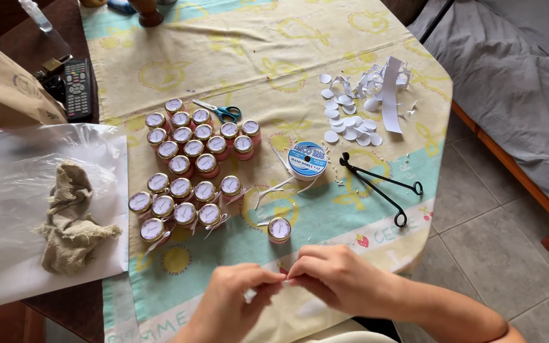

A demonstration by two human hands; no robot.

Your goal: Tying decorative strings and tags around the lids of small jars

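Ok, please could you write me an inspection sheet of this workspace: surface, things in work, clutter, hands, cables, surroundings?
Surface: table with patterned tablecloth, yellow and turquoise.
Job's things: small piece pinched between both hands, too small to tell; many small jars with round labelled lids in two clusters; one single jar apart; tape roll.
Clutter: paper circles and scraps; blue scissors; black long-handled tool; crumpled cloth on plastic sheet; remote control; paper bag.
Grippers: left hand and right hand meet fingertips at the table's near edge.
Cables: nothing seen.
Surroundings: tiled floor; grey sofa.
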